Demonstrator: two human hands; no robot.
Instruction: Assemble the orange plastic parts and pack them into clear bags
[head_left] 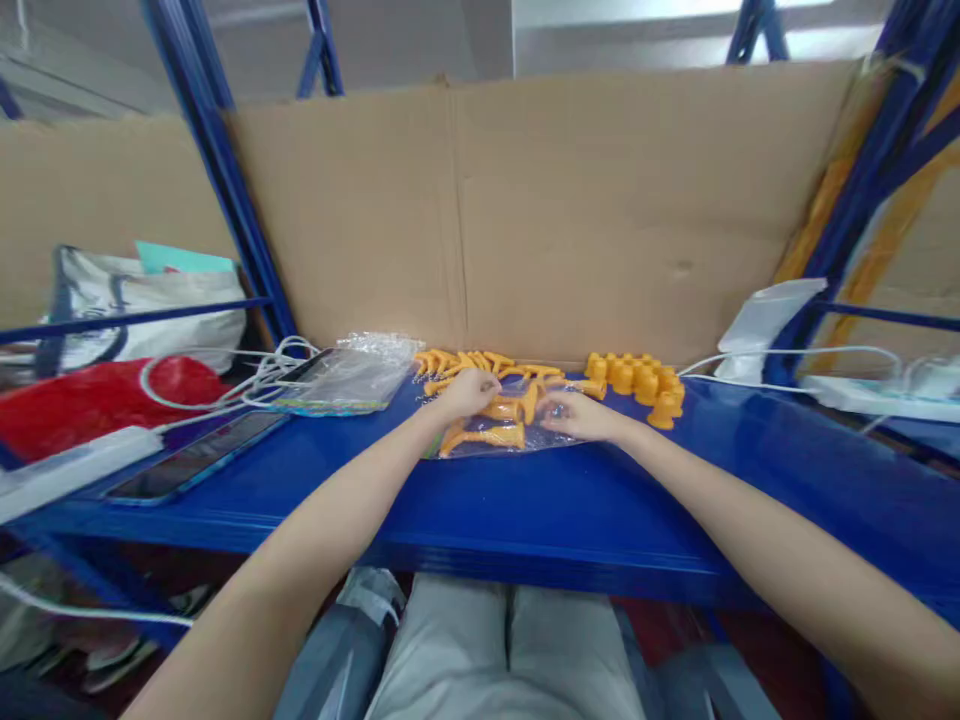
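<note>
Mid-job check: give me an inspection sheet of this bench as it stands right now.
Surface: blue shelf, glossy.
Job's things: clear bag holding orange T-shaped parts; loose T-parts lined up behind it; orange caps grouped at right.
Clutter: stack of empty bags, phone, red bag, white tote.
Hands: left hand and right hand both on the clear bag; grip unclear.
Cables: white cables at left near a power strip; right cable along the shelf's right end.
Surroundings: cardboard wall, blue rack post.
</note>
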